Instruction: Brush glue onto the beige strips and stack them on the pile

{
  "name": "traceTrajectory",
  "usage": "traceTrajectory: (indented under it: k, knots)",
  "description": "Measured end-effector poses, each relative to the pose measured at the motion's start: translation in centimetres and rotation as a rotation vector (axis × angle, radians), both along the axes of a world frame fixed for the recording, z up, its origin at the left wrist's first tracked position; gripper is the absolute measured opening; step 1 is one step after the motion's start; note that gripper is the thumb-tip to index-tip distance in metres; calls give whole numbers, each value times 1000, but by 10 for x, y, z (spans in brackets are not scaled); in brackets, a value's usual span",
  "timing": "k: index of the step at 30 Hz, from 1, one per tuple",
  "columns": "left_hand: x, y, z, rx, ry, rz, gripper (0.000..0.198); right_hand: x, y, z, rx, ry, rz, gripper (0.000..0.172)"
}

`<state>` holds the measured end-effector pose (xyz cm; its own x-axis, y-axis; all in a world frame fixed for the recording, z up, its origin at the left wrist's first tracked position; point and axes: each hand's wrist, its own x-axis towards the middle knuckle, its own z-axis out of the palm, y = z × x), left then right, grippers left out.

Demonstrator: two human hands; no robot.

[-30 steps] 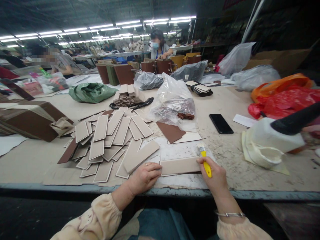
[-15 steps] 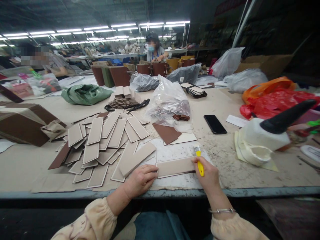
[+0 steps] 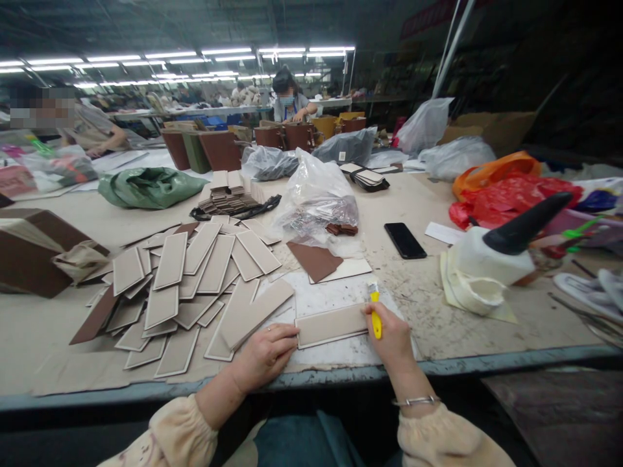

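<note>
A flat beige rectangular panel (image 3: 331,325) with a pale border lies on a white sheet (image 3: 311,292) at the table's front edge. My left hand (image 3: 269,353) is closed at the panel's left end, fingertips pinching its edge. In my right hand (image 3: 389,332) is a small brush with a yellow handle (image 3: 376,318), bristles pointing up and away. The fingers of that same hand touch the panel's right end. Left of my hands spreads a loose heap of similar beige panels (image 3: 168,259), a few overlapping close to my left hand.
A black phone (image 3: 405,240) lies beyond my right hand. Farther right stands a white plastic container (image 3: 489,256) with a black spout. A clear bag (image 3: 318,194) of brown pieces and a brown scrap (image 3: 314,259) lie ahead. A co-worker (image 3: 289,100) sits across the table.
The camera view has turned slightly right, so the scene shifts left. Both hands stay at the panel's ends, the brush still held. The co-worker across has lowered their head.
</note>
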<state>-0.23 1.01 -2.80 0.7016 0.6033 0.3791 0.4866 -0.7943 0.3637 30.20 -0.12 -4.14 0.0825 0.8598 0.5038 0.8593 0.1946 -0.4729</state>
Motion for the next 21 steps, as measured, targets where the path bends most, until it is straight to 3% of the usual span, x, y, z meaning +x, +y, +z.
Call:
traceTrajectory:
  k: [11,21]
  knots:
    - [5,-1,7,1,-2,2,21,-1,0,-3,2,-96,-48,15]
    - [11,-2,12,17,-11,15,19,-8,-4,6,-37,-188,-106,16]
